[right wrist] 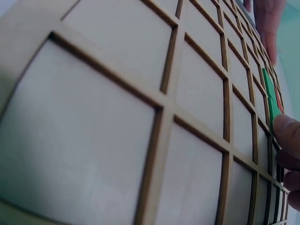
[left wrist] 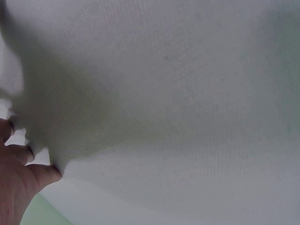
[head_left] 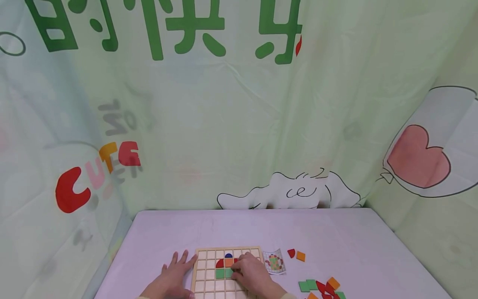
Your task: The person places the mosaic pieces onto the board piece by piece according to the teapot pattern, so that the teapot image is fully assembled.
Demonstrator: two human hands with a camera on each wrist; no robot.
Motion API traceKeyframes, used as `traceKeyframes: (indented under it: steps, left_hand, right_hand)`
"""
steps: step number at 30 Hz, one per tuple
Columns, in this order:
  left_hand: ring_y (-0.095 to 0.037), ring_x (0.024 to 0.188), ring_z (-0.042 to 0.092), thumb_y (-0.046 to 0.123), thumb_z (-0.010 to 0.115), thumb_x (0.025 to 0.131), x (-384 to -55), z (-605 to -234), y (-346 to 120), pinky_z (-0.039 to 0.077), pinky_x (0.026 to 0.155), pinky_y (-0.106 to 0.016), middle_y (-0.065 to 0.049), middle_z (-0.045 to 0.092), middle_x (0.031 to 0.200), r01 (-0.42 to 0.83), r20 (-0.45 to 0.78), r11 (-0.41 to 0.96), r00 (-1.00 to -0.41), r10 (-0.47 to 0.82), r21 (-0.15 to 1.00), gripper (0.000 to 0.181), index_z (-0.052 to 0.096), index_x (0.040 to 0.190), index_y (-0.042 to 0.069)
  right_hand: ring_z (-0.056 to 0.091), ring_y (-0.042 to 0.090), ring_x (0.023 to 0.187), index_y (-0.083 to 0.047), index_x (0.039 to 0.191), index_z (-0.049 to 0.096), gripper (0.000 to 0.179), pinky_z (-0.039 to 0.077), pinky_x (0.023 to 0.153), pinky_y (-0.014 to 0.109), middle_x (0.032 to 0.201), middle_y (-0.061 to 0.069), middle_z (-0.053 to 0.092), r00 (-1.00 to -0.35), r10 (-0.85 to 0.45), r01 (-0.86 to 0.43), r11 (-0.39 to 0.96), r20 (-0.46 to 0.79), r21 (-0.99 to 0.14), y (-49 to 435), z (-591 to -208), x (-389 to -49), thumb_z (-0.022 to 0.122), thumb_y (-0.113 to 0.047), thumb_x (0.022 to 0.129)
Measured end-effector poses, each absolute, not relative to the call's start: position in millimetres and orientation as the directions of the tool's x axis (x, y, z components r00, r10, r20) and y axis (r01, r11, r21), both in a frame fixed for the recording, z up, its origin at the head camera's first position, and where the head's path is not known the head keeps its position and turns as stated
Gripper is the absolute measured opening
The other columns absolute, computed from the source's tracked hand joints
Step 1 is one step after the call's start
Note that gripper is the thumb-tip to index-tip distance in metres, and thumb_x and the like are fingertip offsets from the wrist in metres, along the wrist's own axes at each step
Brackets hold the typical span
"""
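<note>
A wooden grid board (head_left: 201,286) lies on the table. On it are a blue half-round piece (head_left: 228,256), a red quarter-round piece (head_left: 220,263), an orange square (head_left: 229,262) and green squares (head_left: 220,273); more red shows beside the right fingers. My left hand (head_left: 172,277) spreads its fingers at the board's left edge, index fingertip at the frame. My right hand (head_left: 254,274) bends its fingers over the board, tips beside the green row. In the right wrist view the thumb (right wrist: 288,131) meets a green square (right wrist: 272,110); whether a piece is pinched underneath is hidden.
A small printed pattern card (head_left: 274,262) lies right of the board. Beyond it are a loose red piece (head_left: 291,253) and an orange square (head_left: 301,256). Several green, red and orange pieces (head_left: 321,286) lie piled nearer the front. A printed curtain (head_left: 239,124) surrounds the table.
</note>
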State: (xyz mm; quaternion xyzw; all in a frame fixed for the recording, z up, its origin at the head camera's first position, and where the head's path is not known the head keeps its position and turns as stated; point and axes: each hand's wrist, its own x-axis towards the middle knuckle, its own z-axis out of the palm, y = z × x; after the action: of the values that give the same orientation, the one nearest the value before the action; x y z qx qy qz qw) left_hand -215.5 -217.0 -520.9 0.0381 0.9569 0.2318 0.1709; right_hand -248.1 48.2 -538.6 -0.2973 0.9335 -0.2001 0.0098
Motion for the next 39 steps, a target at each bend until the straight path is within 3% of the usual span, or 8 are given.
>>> traceKeyframes:
  steps: [12,26,39]
  left_hand:
    - [-0.061,0.151,0.012,0.028,0.097,0.062,-218,-525,-219,0.017,0.110,-0.084,-0.029,0.029,0.164,0.000,-0.301,0.888,-0.941,0.156,0.460,0.106,0.046,0.153,0.009]
    - [-0.060,0.152,0.010,0.030,0.096,0.063,-220,-529,-219,0.016,0.111,-0.084,-0.029,0.028,0.165,-0.017,-0.331,0.889,-0.931,0.153,0.458,0.107,0.045,0.154,0.010]
    - [-0.061,0.151,0.008,0.031,0.097,0.061,-223,-537,-223,0.013,0.110,-0.085,-0.029,0.025,0.165,-0.010,-0.321,0.881,-0.933,0.163,0.474,0.110,0.043,0.155,0.011]
  right_hand:
    - [0.049,0.000,0.078,-0.014,0.099,0.083,0.014,0.048,0.069,0.022,0.086,-0.010,0.070,-0.838,-0.539,-0.522,0.741,0.088,-0.422,49,-536,-248,0.080,-0.023,0.087]
    - [0.056,0.003,0.083,-0.014,0.098,0.083,0.011,0.053,0.074,0.025,0.089,-0.008,0.072,-0.826,-0.556,-0.535,0.716,0.098,-0.447,54,-533,-249,0.077,-0.018,0.089]
    - [0.056,0.003,0.085,-0.008,0.104,0.081,0.014,0.051,0.072,0.023,0.091,-0.006,0.072,-0.850,-0.525,-0.412,0.630,0.030,-0.659,90,-516,-250,0.075,-0.012,0.091]
